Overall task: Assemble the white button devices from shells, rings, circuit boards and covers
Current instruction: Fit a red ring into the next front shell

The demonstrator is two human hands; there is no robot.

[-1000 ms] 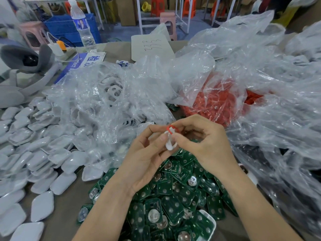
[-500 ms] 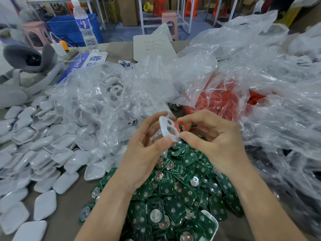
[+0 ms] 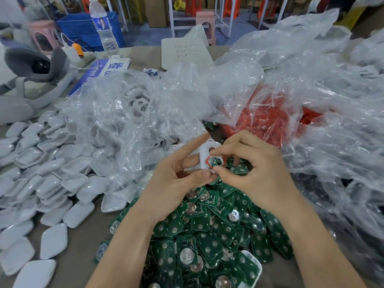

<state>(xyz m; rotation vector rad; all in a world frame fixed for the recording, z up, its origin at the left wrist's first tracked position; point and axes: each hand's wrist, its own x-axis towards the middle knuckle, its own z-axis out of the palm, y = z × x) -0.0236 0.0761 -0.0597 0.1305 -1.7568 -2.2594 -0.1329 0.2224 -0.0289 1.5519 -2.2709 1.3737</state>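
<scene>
head view shows your left grip pinching the white shell by its edges, raised above the circuit boards with its round opening turned toward you. your right grip pinches the red ring against that opening, likely to seat it. the bag of red rings lies just beyond on the bench, and the white covers lie to your left, near for later steps.
</scene>
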